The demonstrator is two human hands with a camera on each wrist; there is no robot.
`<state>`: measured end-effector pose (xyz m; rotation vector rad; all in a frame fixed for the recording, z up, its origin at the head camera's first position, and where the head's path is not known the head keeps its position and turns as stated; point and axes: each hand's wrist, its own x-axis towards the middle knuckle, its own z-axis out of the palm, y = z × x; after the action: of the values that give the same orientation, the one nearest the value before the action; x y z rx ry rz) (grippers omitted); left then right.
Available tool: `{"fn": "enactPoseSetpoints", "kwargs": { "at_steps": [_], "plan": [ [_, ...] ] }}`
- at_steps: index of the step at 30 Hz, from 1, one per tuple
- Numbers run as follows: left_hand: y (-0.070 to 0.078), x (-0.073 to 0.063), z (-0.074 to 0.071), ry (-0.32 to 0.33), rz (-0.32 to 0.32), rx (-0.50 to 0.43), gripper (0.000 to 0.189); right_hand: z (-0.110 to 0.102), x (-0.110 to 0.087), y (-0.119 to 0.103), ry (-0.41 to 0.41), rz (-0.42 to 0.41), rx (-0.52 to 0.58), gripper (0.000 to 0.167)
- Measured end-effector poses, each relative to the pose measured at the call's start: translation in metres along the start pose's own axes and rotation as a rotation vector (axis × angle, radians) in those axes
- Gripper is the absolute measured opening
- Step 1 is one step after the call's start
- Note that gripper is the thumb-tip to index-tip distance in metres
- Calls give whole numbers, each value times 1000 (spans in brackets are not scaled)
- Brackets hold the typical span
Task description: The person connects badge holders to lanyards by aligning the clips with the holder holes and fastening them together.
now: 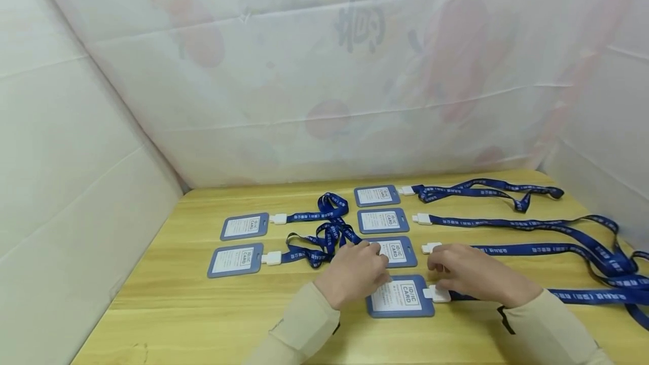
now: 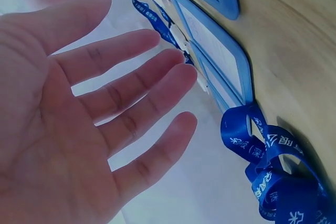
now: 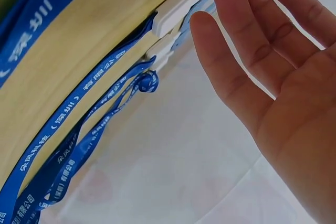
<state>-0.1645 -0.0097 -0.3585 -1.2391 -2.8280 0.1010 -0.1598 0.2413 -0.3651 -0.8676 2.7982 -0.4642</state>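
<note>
While the nearest badge holder (image 1: 392, 300) is being supported flat by the table (image 1: 167, 308) between both hands, nothing is being gripped: the left hand (image 1: 354, 272) is being held with fingers spread, the right hand (image 1: 476, 272) loosely extended beside the white clip (image 1: 439, 294). The holder is being judged light, stiff and slippery, best gripped by its rim (image 1: 403, 314); its lanyard (image 1: 583, 296), soft.

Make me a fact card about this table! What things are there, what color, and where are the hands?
Badge holders: six, blue-rimmed; two left, four right
Lanyards: blue, white lettering
Clips: white
Table: yellowish wood
Left hand: fingers spread, beside the two nearest right-column holders
Right hand: by the nearest holder's clip
</note>
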Motion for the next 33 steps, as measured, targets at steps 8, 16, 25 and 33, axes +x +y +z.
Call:
{"fn": "enactPoseSetpoints", "kwargs": {
  "at_steps": [8,16,25,33],
  "plan": [
    [-4,5,-1,25,-24,-16,25,-5,1,-1,29,23,-26,19],
    [-8,8,1,88,3,-26,22,-14,6,-2,61,26,-67,20],
    [-13,11,1,77,-11,-54,26,-20,10,-3,72,36,-65,16],
    [-16,15,4,117,4,-52,24,-23,11,-1,72,34,-76,15]
  ]
}}
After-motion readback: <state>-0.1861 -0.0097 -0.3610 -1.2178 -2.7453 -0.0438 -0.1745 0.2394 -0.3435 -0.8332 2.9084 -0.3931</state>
